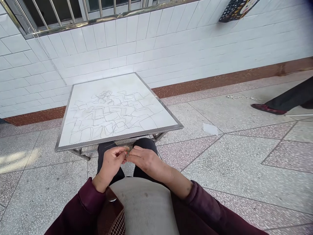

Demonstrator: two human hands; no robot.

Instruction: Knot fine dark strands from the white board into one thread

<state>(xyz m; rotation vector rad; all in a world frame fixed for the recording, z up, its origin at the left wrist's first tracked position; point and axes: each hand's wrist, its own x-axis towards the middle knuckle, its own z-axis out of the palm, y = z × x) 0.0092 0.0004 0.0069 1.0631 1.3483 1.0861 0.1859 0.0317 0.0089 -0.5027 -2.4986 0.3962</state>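
Note:
Fingertips meeting, both my hands are over my lap, just in front of the near edge of the table (119, 137). My left hand (110, 164) is closed in a pinch on a thin wire (126, 145), of which only a faint strand shows. At the same spot my right hand (149, 162) pinches too, its fingers hiding most of what they work on. A small brownish bit shows between the fingertips, too small to name. Many thin, dark, kinked wires (107, 112) lie spread over the white tabletop, with a denser tangle towards the back.
Behind the table stands a white tiled wall (186, 42) with a barred window (80, 13). A patterned bag (238, 9) hangs at upper right. On the speckled floor lie a white paper (210, 129) and a pale cord (244, 97), near another person's shoe (269, 109).

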